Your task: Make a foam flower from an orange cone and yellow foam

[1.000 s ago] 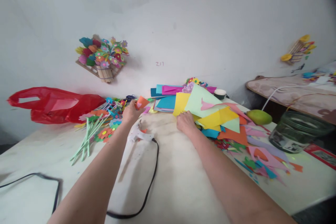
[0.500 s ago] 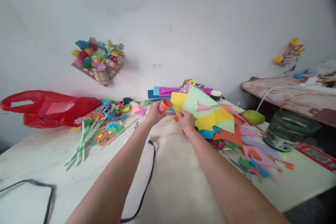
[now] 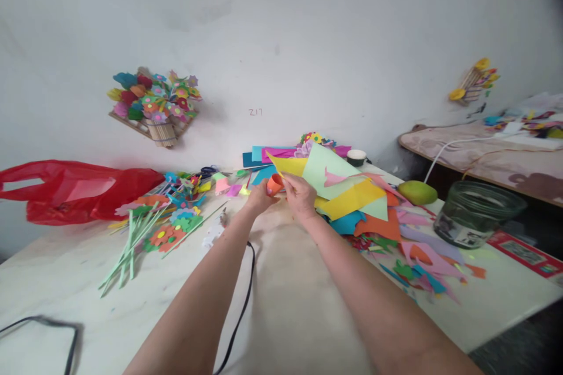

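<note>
Over the bench [image 3: 285, 304], the left grip [image 3: 258, 202] is pinching an orange rolled piece [image 3: 275, 184] at its fingertips, just left of the right grip [image 3: 301, 196], whose thumb and fingers are pinching the edge of a yellow sheet [image 3: 288, 165] with one corner pointing up just beyond the orange rolled piece. A pale green sheet [image 3: 326, 165] is lying beyond and right of the right grip, with cut scraps [image 3: 377, 227] spreading farther right, while a white glue gun [image 3: 213, 235], partly hidden by the forearm, is lying left of the left grip, near pale green strips [image 3: 131, 246].
</note>
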Motion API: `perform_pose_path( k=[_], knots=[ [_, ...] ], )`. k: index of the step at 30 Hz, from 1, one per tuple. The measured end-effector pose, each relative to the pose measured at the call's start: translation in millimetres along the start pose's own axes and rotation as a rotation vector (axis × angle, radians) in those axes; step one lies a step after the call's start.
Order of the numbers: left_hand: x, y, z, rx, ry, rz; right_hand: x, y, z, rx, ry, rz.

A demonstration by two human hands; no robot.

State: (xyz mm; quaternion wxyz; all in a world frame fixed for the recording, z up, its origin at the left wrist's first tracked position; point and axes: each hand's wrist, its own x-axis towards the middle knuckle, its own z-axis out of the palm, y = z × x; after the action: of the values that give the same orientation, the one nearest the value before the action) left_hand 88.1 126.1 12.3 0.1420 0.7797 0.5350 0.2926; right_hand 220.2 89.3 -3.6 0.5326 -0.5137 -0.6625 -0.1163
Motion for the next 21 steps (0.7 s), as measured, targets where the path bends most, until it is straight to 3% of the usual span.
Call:
perform_pose_path(
  k=[5, 10, 16, 21],
  knots=[
    [-2.9, 4.5, -0.9, -0.01, 0.028, -0.001, -0.7, -3.1, 2.2, -0.022, -0.019, -0.175],
    [-4.1, 3.2, 0.6, -0.134, 0.067, 0.089, -3.3, -3.4, 3.4, 0.002, 0.009, -0.278],
    [-5.0, -2.7, 2.6, -0.347, 0.154, 0.267, -4.4, -2.2, 3.1, -0.066, -0.029, -0.323],
    [-7.5, 1.9, -3.9, -0.312, 0.151, 0.335, -4.6, -5.8, 2.2, -0.117, -0.045, -0.302]
  ],
)
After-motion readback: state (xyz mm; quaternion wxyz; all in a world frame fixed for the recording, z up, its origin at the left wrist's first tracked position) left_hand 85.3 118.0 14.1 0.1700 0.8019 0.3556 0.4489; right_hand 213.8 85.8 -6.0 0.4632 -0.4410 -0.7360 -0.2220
